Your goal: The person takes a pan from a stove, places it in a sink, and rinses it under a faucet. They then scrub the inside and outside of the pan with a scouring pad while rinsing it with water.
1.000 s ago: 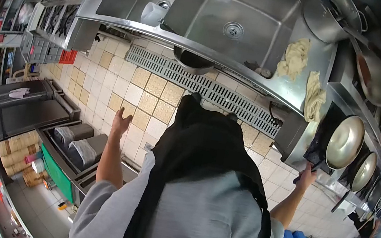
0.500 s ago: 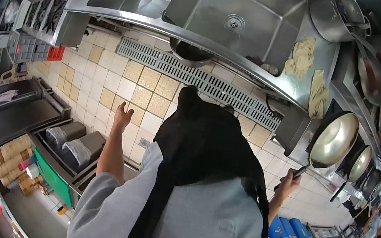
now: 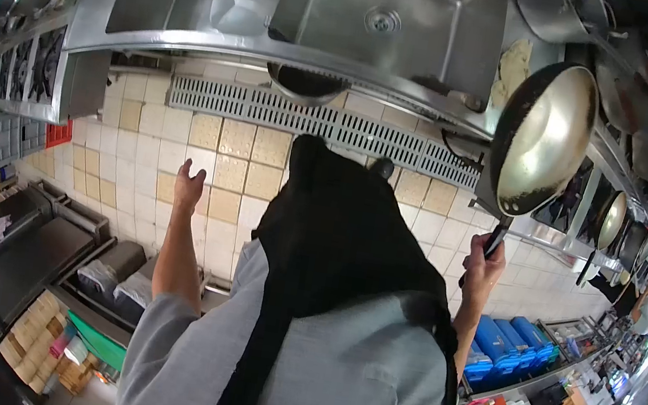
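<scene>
My right hand (image 3: pixel 484 267) is wrapped round the black handle of a frying pan (image 3: pixel 547 139). The pan is raised, its pale, worn inside facing me and its rim dark, and it overlaps the right end of the steel sink counter in view. My left hand (image 3: pixel 190 187) hangs over the tiled floor with its fingers apart and holds nothing. A crumpled yellowish cloth (image 3: pixel 514 70) lies on the counter, partly hidden behind the pan.
Two steel sink basins (image 3: pixel 380 52) lie ahead, above a floor grating (image 3: pixel 271 109). A large pot (image 3: pixel 549 14) stands at the upper right. Another pan (image 3: pixel 612 220) is farther right. Blue bins (image 3: pixel 499 346) stand at the lower right, and a person (image 3: pixel 647 314) is beyond.
My right hand has raised the frying pan up and to the left, over the counter's right end. My left hand stays spread, and the view has turned slightly.
</scene>
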Available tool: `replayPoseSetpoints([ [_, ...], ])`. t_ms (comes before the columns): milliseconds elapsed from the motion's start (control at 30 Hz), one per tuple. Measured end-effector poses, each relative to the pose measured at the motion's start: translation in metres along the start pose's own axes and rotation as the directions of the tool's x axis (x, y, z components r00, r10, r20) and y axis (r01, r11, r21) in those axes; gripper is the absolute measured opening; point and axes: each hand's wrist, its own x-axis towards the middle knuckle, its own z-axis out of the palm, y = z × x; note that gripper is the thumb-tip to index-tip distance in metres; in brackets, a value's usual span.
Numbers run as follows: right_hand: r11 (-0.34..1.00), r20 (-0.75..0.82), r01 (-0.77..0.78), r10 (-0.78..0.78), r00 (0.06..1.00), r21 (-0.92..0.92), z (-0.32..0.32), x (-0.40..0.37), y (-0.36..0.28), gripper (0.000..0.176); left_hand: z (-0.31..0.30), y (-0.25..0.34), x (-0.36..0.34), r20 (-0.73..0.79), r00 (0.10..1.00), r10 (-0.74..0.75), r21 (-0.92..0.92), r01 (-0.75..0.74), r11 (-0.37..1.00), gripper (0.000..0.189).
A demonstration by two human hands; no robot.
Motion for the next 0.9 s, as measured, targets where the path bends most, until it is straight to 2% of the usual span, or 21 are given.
replayPoseSetpoints([
  [33,0.997,0.050,-0.011,0.007,0.999,0.072,0.008,0.000,0.000,0.015,-0.009,0.001,0.009,-0.009,1.000,0.025,-0.009,-0.025,1.000,0.068],
  [133,0.981,0.119,-0.066,0.044,0.992,0.184,0.046,-0.003,-0.015,0.014,-0.029,0.010,0.035,-0.183,0.964,0.193,-0.148,-0.222,0.964,0.060],
  [167,0.979,0.133,-0.057,0.030,0.991,0.198,0.057,-0.004,-0.020,0.014,-0.036,0.014,0.045,-0.194,0.958,0.210,-0.149,-0.241,0.959,0.060],
  [233,0.979,0.188,-0.043,0.005,0.982,0.200,0.075,-0.004,-0.032,0.014,-0.056,0.066,0.029,-0.101,0.984,0.146,-0.173,-0.162,0.972,0.057],
  [267,0.977,0.203,-0.053,0.009,0.979,0.208,0.083,-0.005,-0.042,0.014,-0.061,0.084,0.026,-0.133,0.955,0.263,-0.166,-0.283,0.945,0.054],
  [300,0.975,0.264,-0.030,-0.030,0.964,0.221,0.085,-0.001,-0.044,0.014,-0.064,0.086,0.032,-0.125,0.952,0.278,-0.160,-0.296,0.942,0.054],
  [367,0.972,0.310,-0.066,-0.007,0.951,0.224,0.093,0.005,-0.054,0.013,-0.064,0.096,0.046,-0.217,0.863,0.456,-0.288,-0.503,0.815,0.051],
  [400,0.976,0.335,-0.059,-0.015,0.942,0.210,0.095,0.009,-0.063,0.013,-0.070,0.126,0.028,-0.223,0.834,0.505,-0.266,-0.550,0.792,0.049],
  [433,0.979,0.364,-0.054,-0.022,0.931,0.198,0.097,0.012,-0.070,0.012,-0.075,0.131,0.029,-0.218,0.817,0.533,-0.298,-0.576,0.761,0.049],
  [500,0.973,0.383,-0.031,-0.061,0.922,0.229,0.104,0.025,-0.073,0.012,-0.085,0.142,0.031,-0.246,0.778,0.578,-0.221,-0.626,0.748,0.048],
  [533,0.976,0.420,-0.019,-0.075,0.905,0.215,0.108,0.030,-0.076,0.012,-0.090,0.149,0.030,-0.237,0.805,0.544,-0.238,-0.591,0.771,0.047],
  [567,0.979,0.456,-0.001,-0.093,0.885,0.203,0.111,0.036,-0.080,0.013,-0.092,0.156,0.026,-0.239,0.795,0.557,-0.238,-0.604,0.761,0.047],
  [600,0.976,0.493,0.055,-0.155,0.856,0.211,0.116,0.046,-0.080,0.014,-0.100,0.181,0.009,-0.213,0.856,0.472,-0.266,-0.515,0.815,0.045],
  [633,0.979,0.540,-0.012,-0.102,0.836,0.204,0.117,0.052,-0.089,0.015,-0.105,0.203,-0.009,-0.182,0.908,0.377,-0.289,-0.416,0.862,0.042],
  [667,0.974,0.576,-0.044,-0.095,0.812,0.223,0.120,0.059,-0.095,0.015,-0.103,0.221,-0.021,-0.268,0.830,0.490,-0.355,-0.558,0.750,0.042],
  [700,0.968,0.616,-0.081,-0.085,0.783,0.236,0.123,0.065,-0.099,0.015,-0.103,0.242,-0.031,-0.280,0.823,0.493,-0.355,-0.567,0.744,0.042],
  [733,0.951,0.683,-0.145,-0.086,0.725,0.274,0.127,0.075,-0.101,0.016,-0.105,0.264,-0.040,-0.333,0.758,0.561,-0.375,-0.652,0.658,0.042],
  [767,0.949,0.718,-0.137,-0.115,0.687,0.284,0.131,0.084,-0.108,0.017,-0.110,0.288,-0.051,-0.392,0.683,0.617,-0.385,-0.730,0.564,0.042],
  [800,0.949,0.754,-0.138,-0.131,0.643,0.283,0.134,0.092,-0.118,0.017,-0.117,0.314,-0.069,-0.371,0.642,0.670,-0.374,-0.764,0.525,0.041],
  [833,0.951,0.789,-0.137,-0.145,0.596,0.279,0.135,0.102,-0.130,0.018,-0.122,0.339,-0.085,-0.399,0.635,0.662,-0.364,-0.772,0.521,0.041],
  [900,0.931,0.866,-0.168,-0.222,0.448,0.325,0.138,0.123,-0.149,0.019,-0.132,0.380,-0.116,-0.437,0.505,0.744,-0.295,-0.862,0.411,0.042],
])
